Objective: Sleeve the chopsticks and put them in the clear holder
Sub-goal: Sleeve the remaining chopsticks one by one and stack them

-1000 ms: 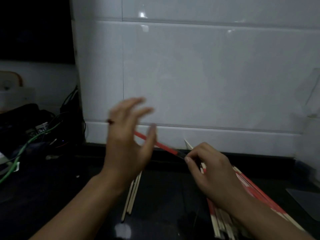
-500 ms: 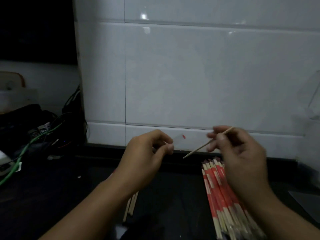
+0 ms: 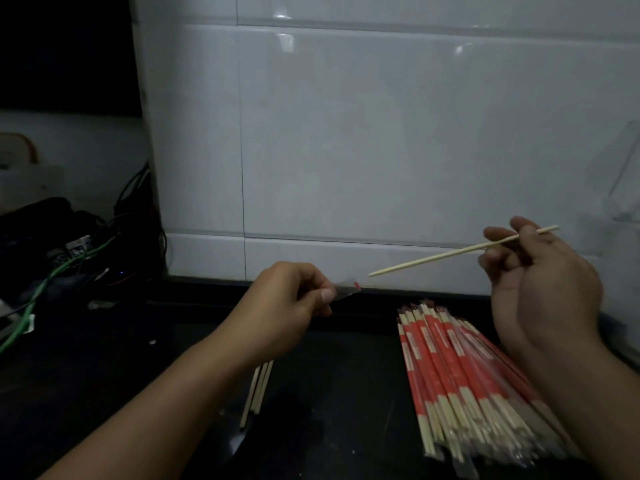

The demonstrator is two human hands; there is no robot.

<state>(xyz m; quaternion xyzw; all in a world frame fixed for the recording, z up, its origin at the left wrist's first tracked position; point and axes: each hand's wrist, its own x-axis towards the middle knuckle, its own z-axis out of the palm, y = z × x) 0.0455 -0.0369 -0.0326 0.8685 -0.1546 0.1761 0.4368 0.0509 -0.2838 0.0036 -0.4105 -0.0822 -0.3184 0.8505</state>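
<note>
**Over the dark counter: sleeve in left hand, bare chopstick in right**

Above the black countertop (image 3: 145, 393), both hands are raised in front of a white tiled wall (image 3: 363, 150). Left hand (image 3: 284, 306) is curled into a loose fist, thumb and forefinger pinching one end of a clear plastic sleeve (image 3: 346, 290); the sleeve's free end, with a small red mark, sticks out to the right. Right hand (image 3: 540, 282) has its fingers bent around a single bare wooden chopstick (image 3: 450, 252), gripped near its upper right end. Chopstick slants down-left, its lower tip near the sleeve's open end but apart from it, not inserted.

Below the right hand, a big pile of sleeved chopsticks (image 3: 460, 382) in red-and-clear wrappers lies on the counter, fanned slightly, ends toward the wall. Under the left forearm, a few bare chopsticks (image 3: 258, 389) lie together on the counter, partly hidden by the arm.

Far right edge, a clear holder (image 3: 627, 174) is faintly visible against the wall, well apart from both hands; contents can't be made out. Left side has a dark clutter of cables (image 3: 69, 258), including a green one, on the counter beside the wall corner. Lighting is dim, details in the left background unclear.
</note>
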